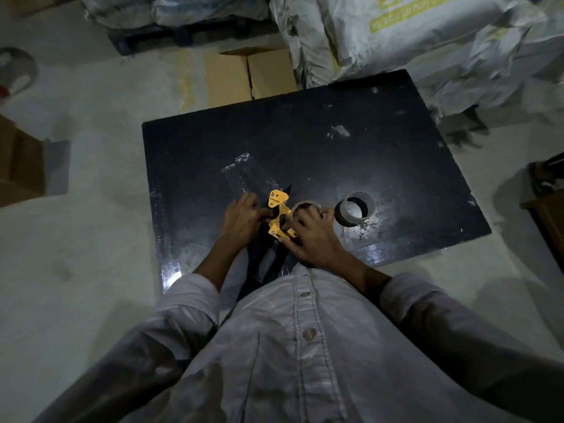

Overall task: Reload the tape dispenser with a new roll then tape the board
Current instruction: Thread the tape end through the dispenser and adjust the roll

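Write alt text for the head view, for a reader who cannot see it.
A person's left hand grips a yellow tape dispenser while the right hand holds a tape roll at it, above a black board on the floor. A grey ring stands on the board nearby.

A black board (305, 141) lies on the pale floor (91, 193) at the centre of the view. Over its near edge, the left hand (248, 218) grips the yellow tape dispenser (279, 213) from nine o'clock. The right hand (311, 239) curls its fingers over a tape roll (300, 206) at the dispenser's three o'clock side. A grey ring (355, 209) stands on the board just beyond, also at three o'clock. A clear tape strip (244, 172) lies at eleven o'clock of the dispenser. A cardboard box (250, 74) sits at twelve o'clock past the board, and white sacks (427, 41) at one o'clock.
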`<action>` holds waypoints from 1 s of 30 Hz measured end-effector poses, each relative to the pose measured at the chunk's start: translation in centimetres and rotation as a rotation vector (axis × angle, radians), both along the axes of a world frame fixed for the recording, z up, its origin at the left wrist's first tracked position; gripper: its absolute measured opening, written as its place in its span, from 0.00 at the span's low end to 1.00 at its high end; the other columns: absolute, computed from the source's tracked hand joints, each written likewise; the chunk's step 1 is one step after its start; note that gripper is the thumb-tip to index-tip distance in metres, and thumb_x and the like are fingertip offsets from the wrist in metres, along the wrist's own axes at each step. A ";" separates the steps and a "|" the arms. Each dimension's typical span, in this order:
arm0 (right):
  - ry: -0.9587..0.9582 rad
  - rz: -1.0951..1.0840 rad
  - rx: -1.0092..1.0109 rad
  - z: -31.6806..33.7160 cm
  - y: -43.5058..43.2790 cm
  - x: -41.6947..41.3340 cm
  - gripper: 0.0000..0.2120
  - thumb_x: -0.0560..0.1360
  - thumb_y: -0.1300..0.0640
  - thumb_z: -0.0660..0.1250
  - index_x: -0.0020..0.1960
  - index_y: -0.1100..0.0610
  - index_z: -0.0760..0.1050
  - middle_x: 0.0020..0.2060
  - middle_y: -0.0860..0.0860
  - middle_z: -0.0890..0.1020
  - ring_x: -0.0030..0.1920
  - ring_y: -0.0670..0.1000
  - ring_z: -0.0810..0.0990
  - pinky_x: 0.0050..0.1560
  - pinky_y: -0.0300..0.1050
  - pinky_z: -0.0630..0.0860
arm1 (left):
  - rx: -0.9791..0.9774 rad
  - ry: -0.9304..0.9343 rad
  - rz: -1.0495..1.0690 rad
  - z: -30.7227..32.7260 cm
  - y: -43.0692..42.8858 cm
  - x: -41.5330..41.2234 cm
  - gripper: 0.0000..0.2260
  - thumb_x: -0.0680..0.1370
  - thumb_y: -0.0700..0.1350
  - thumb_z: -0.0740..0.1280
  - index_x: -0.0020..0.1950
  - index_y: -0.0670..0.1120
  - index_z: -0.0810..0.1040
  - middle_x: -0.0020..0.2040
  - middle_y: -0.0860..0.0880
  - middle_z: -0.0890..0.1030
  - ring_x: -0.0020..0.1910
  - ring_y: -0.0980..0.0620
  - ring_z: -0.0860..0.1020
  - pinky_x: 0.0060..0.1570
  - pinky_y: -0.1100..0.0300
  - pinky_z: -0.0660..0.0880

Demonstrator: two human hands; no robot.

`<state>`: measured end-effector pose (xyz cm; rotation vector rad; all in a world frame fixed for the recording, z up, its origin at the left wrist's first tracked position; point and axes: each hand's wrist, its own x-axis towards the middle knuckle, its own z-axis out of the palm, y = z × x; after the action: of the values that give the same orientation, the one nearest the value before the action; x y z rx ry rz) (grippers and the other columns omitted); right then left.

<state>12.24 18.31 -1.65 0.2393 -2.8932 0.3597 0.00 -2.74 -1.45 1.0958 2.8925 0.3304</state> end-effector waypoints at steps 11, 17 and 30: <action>-0.039 -0.150 -0.049 -1.5 -1.9 1.2 0.12 0.75 0.40 0.75 0.44 0.48 0.88 0.42 0.45 0.81 0.52 0.53 0.79 0.55 0.58 0.64 | 0.096 0.016 0.147 -2.8 -1.5 2.6 0.07 0.77 0.50 0.81 0.52 0.49 0.88 0.51 0.43 0.76 0.48 0.42 0.77 0.37 0.55 0.70; -0.154 -0.162 -0.067 -2.0 -0.8 0.7 0.18 0.73 0.31 0.75 0.53 0.42 0.89 0.47 0.43 0.81 0.55 0.52 0.78 0.55 0.56 0.62 | 0.290 -0.169 0.423 -1.6 -1.3 3.1 0.10 0.77 0.56 0.79 0.58 0.58 0.90 0.56 0.46 0.73 0.57 0.44 0.73 0.45 0.52 0.74; -0.295 -0.198 -0.287 -1.7 -0.7 2.9 0.25 0.75 0.28 0.71 0.35 0.48 0.83 0.32 0.43 0.83 0.38 0.45 0.82 0.48 0.48 0.76 | -0.063 -0.527 0.421 -0.4 5.4 0.0 0.18 0.73 0.65 0.79 0.63 0.69 0.87 0.83 0.43 0.64 0.81 0.36 0.59 0.77 0.41 0.61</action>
<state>15.19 17.60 -3.40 -0.1597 -3.0586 0.8251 -0.05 2.62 -1.86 0.3062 2.5916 0.4524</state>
